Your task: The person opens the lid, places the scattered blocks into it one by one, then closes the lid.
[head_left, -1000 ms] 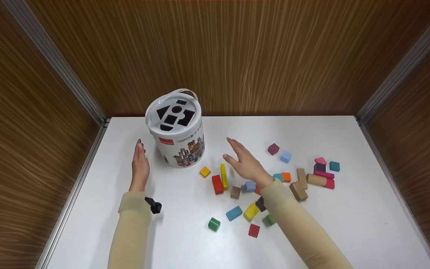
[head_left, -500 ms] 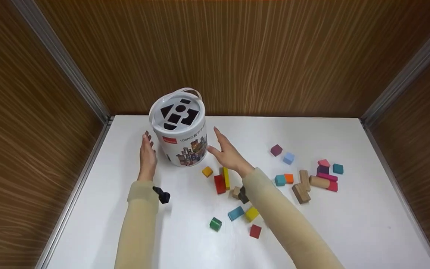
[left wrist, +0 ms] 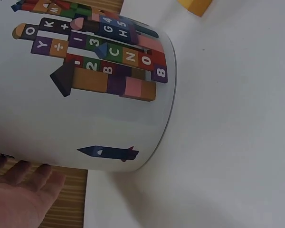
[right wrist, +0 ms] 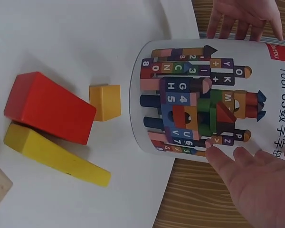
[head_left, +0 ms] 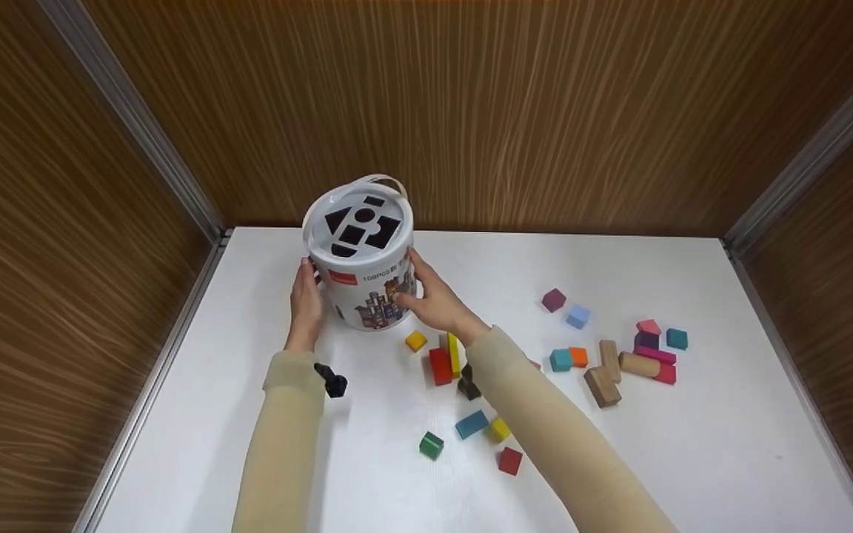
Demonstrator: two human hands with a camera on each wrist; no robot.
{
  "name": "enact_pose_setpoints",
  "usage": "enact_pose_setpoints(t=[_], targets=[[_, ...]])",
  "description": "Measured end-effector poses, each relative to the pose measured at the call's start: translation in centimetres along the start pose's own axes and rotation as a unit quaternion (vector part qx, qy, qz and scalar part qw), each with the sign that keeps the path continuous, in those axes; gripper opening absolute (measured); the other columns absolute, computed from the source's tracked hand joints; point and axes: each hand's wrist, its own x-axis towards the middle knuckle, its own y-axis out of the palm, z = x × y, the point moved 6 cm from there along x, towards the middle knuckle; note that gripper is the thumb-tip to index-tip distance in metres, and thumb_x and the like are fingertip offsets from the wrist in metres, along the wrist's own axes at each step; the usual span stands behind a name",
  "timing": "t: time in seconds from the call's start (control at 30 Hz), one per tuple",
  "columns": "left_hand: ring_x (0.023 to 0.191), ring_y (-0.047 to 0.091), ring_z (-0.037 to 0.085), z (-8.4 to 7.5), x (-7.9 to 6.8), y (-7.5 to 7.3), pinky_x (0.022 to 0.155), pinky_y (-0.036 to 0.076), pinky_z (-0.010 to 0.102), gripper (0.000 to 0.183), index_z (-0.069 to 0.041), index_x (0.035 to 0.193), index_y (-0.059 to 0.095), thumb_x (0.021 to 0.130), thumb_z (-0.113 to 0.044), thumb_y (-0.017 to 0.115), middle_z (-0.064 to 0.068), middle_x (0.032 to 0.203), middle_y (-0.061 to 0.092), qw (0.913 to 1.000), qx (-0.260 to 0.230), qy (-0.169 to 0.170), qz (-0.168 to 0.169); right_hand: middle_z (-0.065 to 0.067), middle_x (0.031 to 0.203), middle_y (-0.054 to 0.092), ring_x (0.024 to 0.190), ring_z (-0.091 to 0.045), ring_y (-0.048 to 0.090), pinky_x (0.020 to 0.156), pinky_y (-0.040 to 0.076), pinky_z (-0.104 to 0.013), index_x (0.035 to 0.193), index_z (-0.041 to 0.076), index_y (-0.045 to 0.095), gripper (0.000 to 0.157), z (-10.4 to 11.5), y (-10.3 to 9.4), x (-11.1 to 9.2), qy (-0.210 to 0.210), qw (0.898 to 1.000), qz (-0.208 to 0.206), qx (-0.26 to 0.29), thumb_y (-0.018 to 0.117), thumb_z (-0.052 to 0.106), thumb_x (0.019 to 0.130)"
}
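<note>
A white lidded bucket of toy blocks [head_left: 367,289] stands upright at the back left of the table, with black shape cutouts in its lid and a printed block castle on its side. My left hand [head_left: 306,302] lies along the bucket's left side, fingers extended and fingertips at its wall in the left wrist view. On the opposite side is my right hand [head_left: 437,300], thumb over the printed front and fingers reaching along the right wall, partly hidden behind it. The bucket's white handle [head_left: 386,180] rests over the back of the lid.
A yellow-orange cube [head_left: 416,340], a red block [head_left: 440,366] and a yellow strip [head_left: 454,355] lie just before the bucket. Several coloured blocks and a wooden cylinder [head_left: 639,364] lie to the right. Wood-grain panels [head_left: 508,111] enclose the table.
Both hands have moved in towards the bucket from either side, the right one leftward over the blocks, and are now at its wall. The bucket stays in place; the view has shifted slightly.
</note>
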Motion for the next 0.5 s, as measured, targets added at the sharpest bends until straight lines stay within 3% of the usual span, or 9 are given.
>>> enact_pose_setpoints(t=[0.1,0.2,0.33,0.5], targets=[[0.146,0.02,0.025,-1.3,0.1,-0.4,0.12,0.016,0.034,0.067,-0.006,0.155,0.024,0.106,-0.05,0.02,0.012,0.159,0.025,0.9982,0.037,0.034,-0.033,0.0,0.162,0.019,0.144,-0.026,0.027,0.114,0.027,-0.053,0.159,0.03,0.009,0.085,0.1,-0.1,0.0,-0.003,1.0,-0.003,-0.002,0.064,0.02,0.095],[0.146,0.022,0.025,-3.5,0.1,-0.8,0.119,0.016,0.033,0.061,-0.005,0.154,0.027,0.107,-0.044,0.025,0.014,0.157,0.029,0.9923,0.059,0.088,-0.064,-0.001,0.162,0.019,0.144,-0.026,0.027,0.114,0.027,-0.052,0.159,0.028,0.011,0.084,0.2,-0.1,0.1,-0.006,1.0,-0.002,-0.002,0.064,0.019,0.094],[0.142,0.029,0.024,-7.0,0.1,-0.9,0.118,0.022,0.034,0.057,-0.006,0.152,0.032,0.106,-0.04,0.034,0.012,0.153,0.034,0.981,0.078,0.158,-0.081,-0.001,0.162,0.018,0.143,-0.027,0.027,0.114,0.029,-0.052,0.159,0.027,0.01,0.084,0.2,-0.1,0.1,-0.009,1.0,0.006,-0.001,0.064,0.018,0.094],[0.135,0.041,0.024,-10.5,0.3,-0.4,0.113,0.032,0.033,0.049,-0.004,0.143,0.047,0.104,-0.034,0.048,0.012,0.143,0.049,0.9694,0.1,0.211,-0.076,-0.003,0.162,0.019,0.142,-0.029,0.029,0.112,0.032,-0.053,0.159,0.026,0.011,0.084,0.3,-0.2,0.1,-0.012,1.0,0.011,0.004,0.063,0.017,0.094]])
